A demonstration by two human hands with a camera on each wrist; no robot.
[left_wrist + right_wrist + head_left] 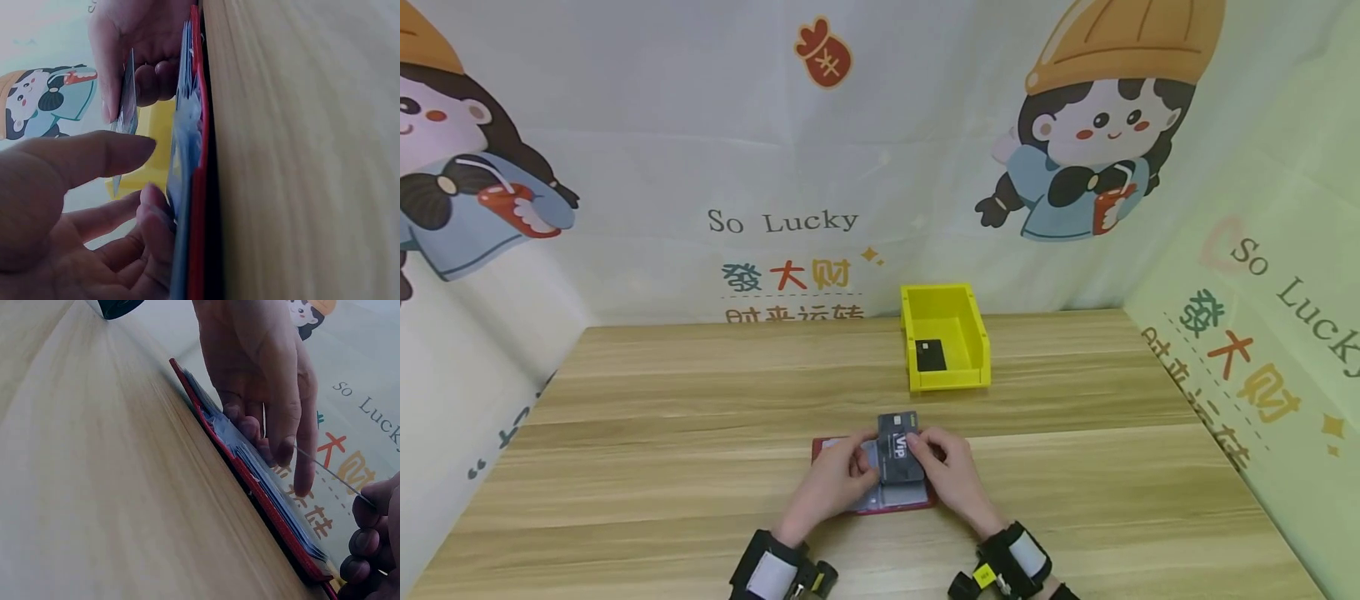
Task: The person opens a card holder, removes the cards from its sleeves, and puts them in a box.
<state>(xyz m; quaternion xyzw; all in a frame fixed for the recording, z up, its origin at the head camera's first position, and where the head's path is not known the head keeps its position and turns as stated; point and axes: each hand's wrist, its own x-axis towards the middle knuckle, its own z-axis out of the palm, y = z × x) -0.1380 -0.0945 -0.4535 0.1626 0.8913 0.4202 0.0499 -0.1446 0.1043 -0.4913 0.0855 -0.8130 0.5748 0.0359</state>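
Observation:
A dark grey card (pixel 895 462) printed "Vip" is pinched by my right hand (pixel 953 471) between thumb and fingers, above an open red card holder (pixel 199 94). Clear plastic sleeves (pixel 904 495) fill the holder, which lies on the table. My left hand (pixel 831 483) is at the holder's left half. In the left wrist view its thumb (pixel 119 153) stands apart from the fingers, and the fingertips (pixel 156 206) are against the sleeves. Whether the left hand touches the card is hard to tell.
Behind the hands stands a yellow bin (pixel 951 385) with a black card (pixel 931 356) lying in it. The wooden table (pixel 662 442) meets a printed cloth backdrop (pixel 647 183) at the back and sides. Each wrist wears a black strap (pixel 1015 560) with a camera.

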